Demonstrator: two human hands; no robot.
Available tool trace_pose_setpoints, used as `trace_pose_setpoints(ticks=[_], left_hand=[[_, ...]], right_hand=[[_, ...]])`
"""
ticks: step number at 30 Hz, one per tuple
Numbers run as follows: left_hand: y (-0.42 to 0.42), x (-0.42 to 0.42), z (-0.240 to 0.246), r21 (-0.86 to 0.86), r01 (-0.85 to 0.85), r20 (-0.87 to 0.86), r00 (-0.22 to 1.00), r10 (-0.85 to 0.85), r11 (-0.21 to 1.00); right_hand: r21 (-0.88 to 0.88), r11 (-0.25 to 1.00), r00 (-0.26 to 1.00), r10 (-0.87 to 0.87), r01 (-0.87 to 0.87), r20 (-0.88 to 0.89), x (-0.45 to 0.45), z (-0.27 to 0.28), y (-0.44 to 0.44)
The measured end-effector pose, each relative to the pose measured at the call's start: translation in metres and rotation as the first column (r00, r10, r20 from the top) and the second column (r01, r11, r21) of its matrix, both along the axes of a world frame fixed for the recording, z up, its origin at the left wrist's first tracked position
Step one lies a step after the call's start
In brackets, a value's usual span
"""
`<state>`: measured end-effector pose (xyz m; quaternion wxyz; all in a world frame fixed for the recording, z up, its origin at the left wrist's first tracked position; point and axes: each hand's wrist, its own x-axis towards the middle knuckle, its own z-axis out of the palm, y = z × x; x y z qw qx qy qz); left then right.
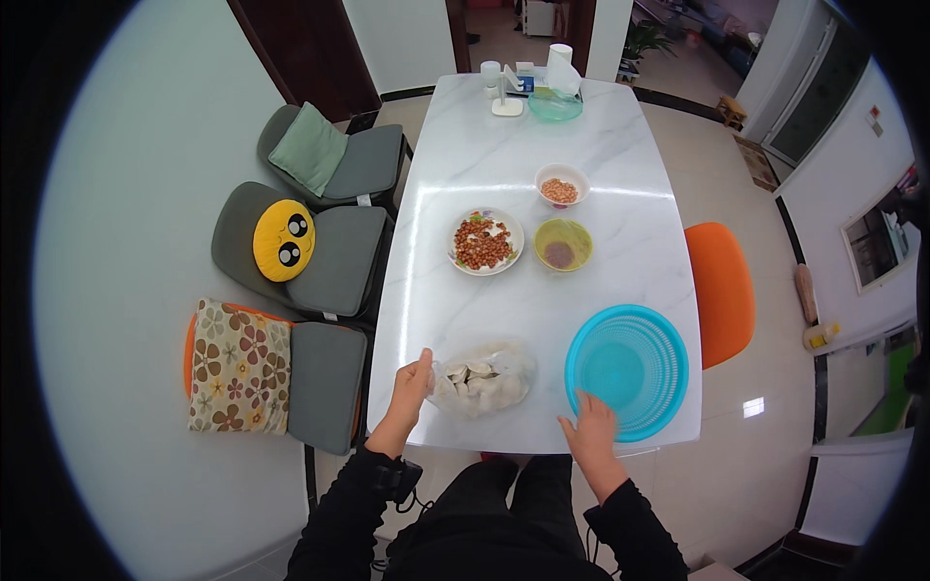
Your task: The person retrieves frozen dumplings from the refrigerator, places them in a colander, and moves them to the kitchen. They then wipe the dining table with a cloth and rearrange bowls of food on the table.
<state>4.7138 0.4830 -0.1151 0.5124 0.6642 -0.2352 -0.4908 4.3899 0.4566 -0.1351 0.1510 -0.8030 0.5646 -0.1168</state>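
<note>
A clear plastic bag [482,379] of pale, dumpling-like pieces lies on the table near its front edge, its mouth spread at the left. My left hand [412,388] grips the bag's left edge, thumb pointing up. To the right of the bag stands a blue plastic basket [626,370] with slotted walls and nothing inside. Over its lower left rim is my right hand [592,430], slightly blurred, thumb and fingers apart. Whether its fingertips touch the rim, I cannot tell.
Farther along the marble-patterned table [494,160] sit a plate of reddish-brown nuts [485,242], a white bowl of peanuts [561,187] and a yellow-green bowl [564,245]. A green glass dish [555,106] and tissues [561,75] are at the far end. Chairs [331,385] line the left; an orange chair [719,294] stands right.
</note>
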Motion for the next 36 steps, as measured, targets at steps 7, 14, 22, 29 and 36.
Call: trace_pose_setpoints(ticks=[7,14,22,29,36], left_hand=[[0.006,-0.016,0.025,0.058,0.164,0.003,0.986,-0.164,0.985],[0.013,-0.001,0.012,0.000,0.120,-0.035,0.992,-0.120,0.993],[0.020,-0.002,0.011,-0.064,0.172,-0.229,0.956,-0.182,0.983],[0.015,-0.007,0.017,-0.144,0.240,-0.051,0.967,-0.250,0.960],[0.023,0.021,-0.028,0.098,0.022,-0.550,0.834,0.036,0.995]], right_hand=[[0.073,0.988,0.956,0.114,-0.138,0.271,0.101,0.033,-0.041],[0.237,0.962,0.927,0.039,-0.136,0.374,0.132,-0.028,-0.058],[0.337,0.881,0.807,0.082,-0.334,0.585,0.142,0.001,-0.028],[0.422,0.761,0.610,-0.044,-0.492,0.791,0.154,-0.003,-0.027],[0.389,0.710,0.386,-0.176,-0.587,0.905,0.130,0.153,-0.043]])
